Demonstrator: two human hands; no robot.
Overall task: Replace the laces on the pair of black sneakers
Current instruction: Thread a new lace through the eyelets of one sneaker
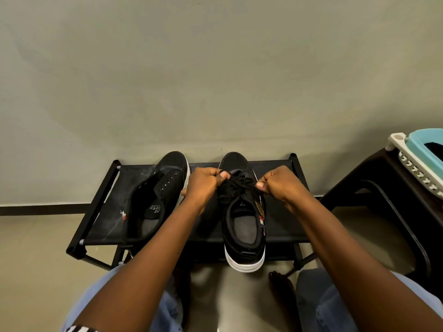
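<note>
Now both hands' grips, left [203,185] and right [278,185], clamped on black lace [239,184] over right sneaker [244,226].

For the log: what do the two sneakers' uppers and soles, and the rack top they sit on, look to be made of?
Left sneaker and right sneaker: matte black woven fabric, probably canvas, no shine; white soles look like rubber, ridged at the right heel. Rack top: thin black fabric sheet, creased and scuffed grey, stretched between tube rails.
</note>
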